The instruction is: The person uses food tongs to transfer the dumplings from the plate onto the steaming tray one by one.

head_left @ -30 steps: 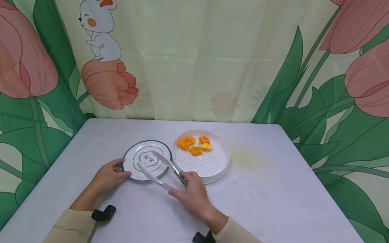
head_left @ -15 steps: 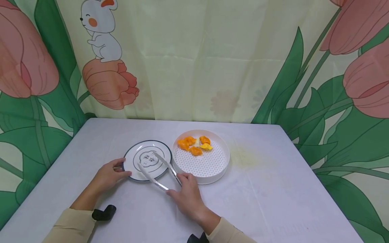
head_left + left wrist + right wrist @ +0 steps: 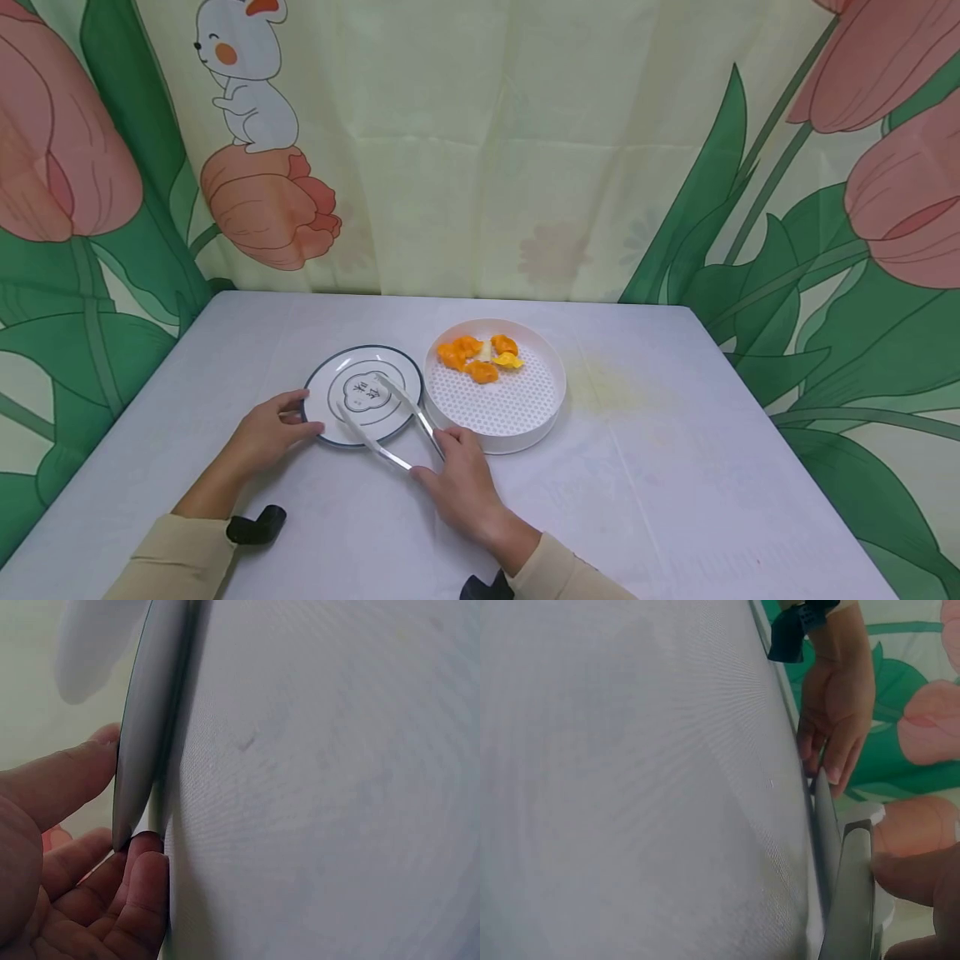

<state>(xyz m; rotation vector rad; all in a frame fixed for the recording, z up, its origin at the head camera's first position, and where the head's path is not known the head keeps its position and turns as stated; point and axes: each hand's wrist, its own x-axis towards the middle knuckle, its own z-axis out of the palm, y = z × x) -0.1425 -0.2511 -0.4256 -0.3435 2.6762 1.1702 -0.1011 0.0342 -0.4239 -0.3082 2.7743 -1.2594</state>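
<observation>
A white plate [image 3: 326, 385] with a dark blue rim and dark characters in its centre lies left of the middle. My left hand [image 3: 266, 435] pinches its near-left edge; in the left wrist view the thumb is at the upper face and the fingertips [image 3: 150, 874] curl beneath the rim. My right hand [image 3: 467, 492] grips metal tongs [image 3: 393, 457], whose arms stand apart over the plate with nothing between them. Beside the plate is a round white tray [image 3: 498, 412] with a perforated base. Orange lumps [image 3: 482, 372], a yellow piece [image 3: 507, 361] and a cream piece [image 3: 485, 352] sit in its far half.
White cloth [image 3: 675, 467] covers the table, with a pale yellow stain [image 3: 603, 387] right of the tray. Behind the table's far edge hangs a curtain [image 3: 465, 167] printed with tulips and a rabbit. Black wrist mounts [image 3: 257, 527] stick out from both sleeves.
My right hand has shifted slightly left with the tongs, mostly in the first half second. The left hand, plate, tray and food pieces stay in place.
</observation>
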